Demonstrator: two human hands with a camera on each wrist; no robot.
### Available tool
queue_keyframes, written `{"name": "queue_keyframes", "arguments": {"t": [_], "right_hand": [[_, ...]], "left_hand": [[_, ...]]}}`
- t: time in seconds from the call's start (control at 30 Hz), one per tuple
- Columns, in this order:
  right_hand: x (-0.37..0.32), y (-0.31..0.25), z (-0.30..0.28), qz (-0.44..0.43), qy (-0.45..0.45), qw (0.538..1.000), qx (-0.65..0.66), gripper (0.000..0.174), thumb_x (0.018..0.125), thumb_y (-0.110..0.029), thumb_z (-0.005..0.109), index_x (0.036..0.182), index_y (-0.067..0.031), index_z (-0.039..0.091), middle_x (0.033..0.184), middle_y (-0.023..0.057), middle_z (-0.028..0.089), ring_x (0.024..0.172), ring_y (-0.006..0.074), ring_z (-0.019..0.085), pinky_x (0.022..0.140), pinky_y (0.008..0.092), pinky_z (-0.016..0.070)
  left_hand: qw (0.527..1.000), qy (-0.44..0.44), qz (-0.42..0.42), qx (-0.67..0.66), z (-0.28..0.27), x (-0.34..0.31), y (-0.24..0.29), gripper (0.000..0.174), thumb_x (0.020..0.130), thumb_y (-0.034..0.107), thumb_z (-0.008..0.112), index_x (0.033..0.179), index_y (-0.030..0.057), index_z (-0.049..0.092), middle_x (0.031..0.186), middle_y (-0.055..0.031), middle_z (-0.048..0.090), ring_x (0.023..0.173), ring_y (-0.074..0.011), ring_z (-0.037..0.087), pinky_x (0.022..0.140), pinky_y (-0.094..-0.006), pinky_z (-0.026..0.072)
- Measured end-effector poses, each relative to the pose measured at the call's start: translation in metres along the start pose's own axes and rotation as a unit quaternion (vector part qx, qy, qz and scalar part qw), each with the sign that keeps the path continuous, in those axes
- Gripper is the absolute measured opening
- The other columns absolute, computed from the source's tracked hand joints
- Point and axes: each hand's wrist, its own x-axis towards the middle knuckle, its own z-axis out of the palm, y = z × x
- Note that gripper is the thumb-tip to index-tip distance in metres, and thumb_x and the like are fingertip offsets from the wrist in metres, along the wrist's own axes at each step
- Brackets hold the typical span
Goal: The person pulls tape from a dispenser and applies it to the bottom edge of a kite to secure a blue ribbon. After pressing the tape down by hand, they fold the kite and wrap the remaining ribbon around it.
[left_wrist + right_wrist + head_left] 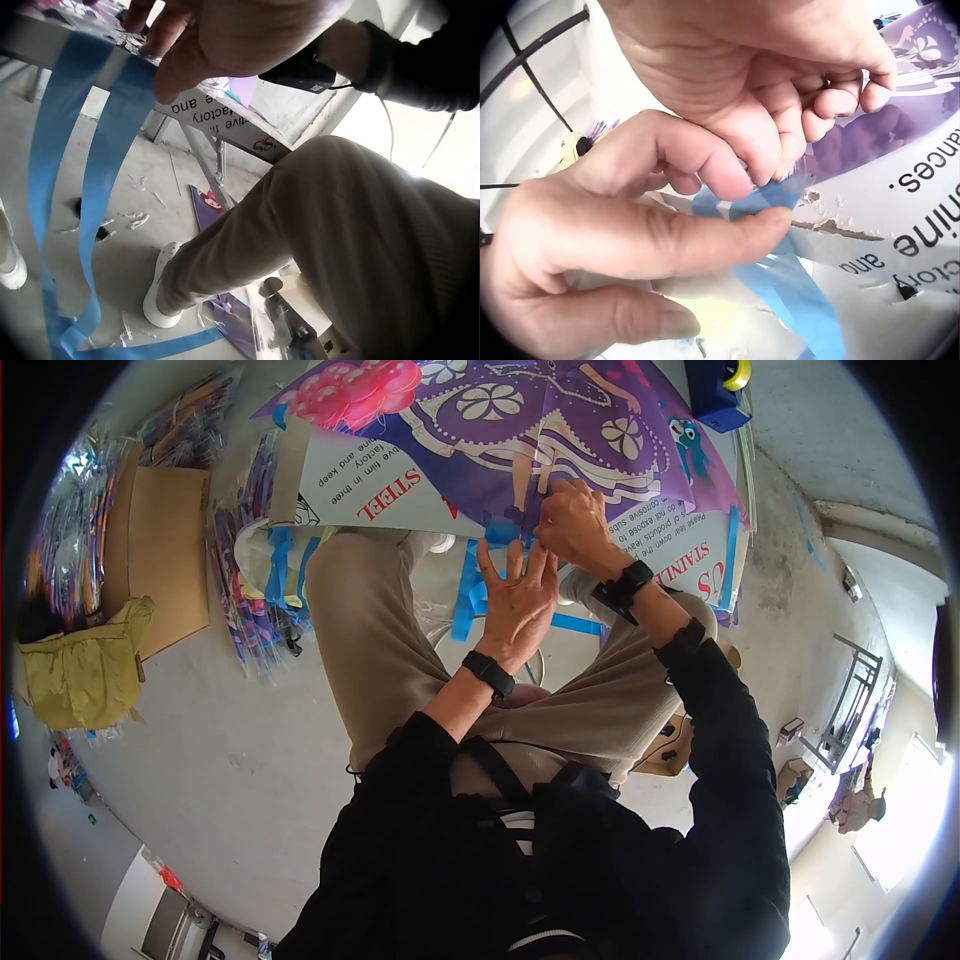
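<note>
Both hands meet at the near edge of a purple printed plastic sheet (430, 465) with a dress picture. My left hand (518, 600) is palm down, its fingers fairly straight over the edge. A blue ribbon (791, 285) runs between its fingers in the right wrist view. My right hand (580, 530), fingers curled, pinches the ribbon's upper end beside the left fingertips. Long lengths of blue ribbon (124, 127) hang from the table edge toward the floor in the left wrist view. The right fingers cover the ribbon's very end.
The sheet lies on a table covered in white printed film (380, 500). A blue tape dispenser (715, 395) stands at its far right. Bundled printed sheets (255, 550), a cardboard panel (165, 560) and an olive cloth (85, 675) are at the left. The person's knees flank the hanging ribbon.
</note>
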Motion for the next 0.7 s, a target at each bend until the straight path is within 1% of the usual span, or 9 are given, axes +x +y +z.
{"name": "queue_keyframes", "arguments": {"t": [0.07,0.17,0.27,0.3,0.37,0.53,0.6,0.63,0.7], "right_hand": [[0.0,0.0,0.0,-0.001,0.002,1.0,-0.005,0.021,0.074,-0.02,0.073,0.088,-0.0053,0.079,0.097,0.0099,0.065,0.102,0.0304,0.055,0.083,0.0464,0.0407],[0.0,0.001,0.003,-0.005,0.006,1.0,-0.009,0.023,0.075,-0.023,0.074,0.089,-0.0053,0.079,0.097,0.0097,0.064,0.102,0.0303,0.055,0.083,0.0462,0.0409],[0.001,0.003,0.004,-0.007,0.004,1.0,0.001,0.024,0.075,-0.025,0.074,0.089,-0.0059,0.079,0.097,0.0097,0.064,0.103,0.0303,0.055,0.083,0.0461,0.0408],[0.001,0.004,0.004,-0.008,0.001,1.0,0.011,0.023,0.076,-0.025,0.074,0.089,-0.0064,0.079,0.098,0.0097,0.064,0.103,0.0302,0.055,0.083,0.046,0.0407],[0.002,0.005,0.007,-0.008,0.003,1.0,0.007,0.023,0.077,-0.026,0.073,0.09,-0.0069,0.079,0.098,0.0096,0.064,0.104,0.0304,0.055,0.083,0.0464,0.0402],[0.002,0.006,-0.004,-0.014,-0.008,1.0,0.009,0.023,0.079,-0.026,0.071,0.092,-0.0094,0.079,0.096,0.0092,0.065,0.104,0.0306,0.057,0.082,0.048,0.039],[0.003,0.005,-0.015,0.041,-0.063,0.996,0.055,0.018,0.078,-0.025,0.074,0.084,-0.0084,0.078,0.093,0.0079,0.066,0.094,0.0298,0.063,0.082,0.0457,0.0437],[0.003,0.009,-0.014,0.041,-0.063,0.996,0.054,0.018,0.078,-0.025,0.074,0.084,-0.0084,0.078,0.093,0.0079,0.066,0.094,0.0298,0.063,0.082,0.0457,0.0437],[0.003,0.021,-0.009,0.055,-0.083,0.988,0.117,0.026,0.08,-0.032,0.073,0.088,-0.0077,0.077,0.088,0.0102,0.07,0.086,0.0298,0.068,0.078,0.0409,0.0483]], "left_hand": [[0.999,-0.003,-0.029,-0.022,-0.001,0.001,0.0,0.03,0.077,0.005,0.07,0.108,0.0024,0.069,0.124,-0.0107,0.052,0.118,-0.0318,0.047,0.109,-0.0717,0.0213],[0.999,-0.016,-0.032,-0.027,-0.006,0.001,-0.002,0.037,0.076,0.005,0.071,0.113,0.0041,0.068,0.128,-0.013,0.05,0.124,-0.0337,0.044,0.109,-0.0741,0.0193],[1.0,-0.02,-0.02,-0.006,-0.004,0.0,-0.004,0.04,0.076,0.007,0.071,0.116,0.0068,0.068,0.13,-0.0128,0.05,0.128,-0.0343,0.043,0.109,-0.0756,0.0172],[1.0,-0.02,-0.02,-0.007,-0.004,-0.001,-0.005,0.04,0.076,0.007,0.071,0.116,0.0068,0.068,0.13,-0.0128,0.05,0.128,-0.0343,0.043,0.109,-0.0756,0.0172],[0.999,-0.039,-0.023,-0.009,-0.005,-0.002,-0.007,0.051,0.074,0.004,0.072,0.124,0.0115,0.063,0.133,-0.0121,0.046,0.128,-0.0354,0.042,0.106,-0.0759,0.0195],[0.999,-0.038,-0.021,-0.01,-0.005,-0.003,-0.008,0.051,0.075,0.004,0.072,0.125,0.0118,0.063,0.132,-0.0121,0.049,0.125,-0.0338,0.045,0.105,-0.0764,0.022],[0.999,-0.035,-0.022,-0.011,-0.006,-0.003,-0.009,0.05,0.076,0.004,0.072,0.125,0.0117,0.064,0.132,-0.0118,0.049,0.125,-0.0327,0.046,0.105,-0.0764,0.0228],[0.999,-0.036,-0.021,-0.009,-0.006,-0.003,-0.009,0.048,0.077,0.005,0.071,0.124,0.0113,0.064,0.132,-0.0115,0.05,0.124,-0.0317,0.047,0.105,-0.0765,0.0231],[0.999,-0.038,-0.02,-0.008,-0.006,-0.003,-0.009,0.047,0.078,0.005,0.071,0.124,0.011,0.065,0.132,-0.0112,0.05,0.123,-0.0306,0.048,0.105,-0.0765,0.0234]]}}
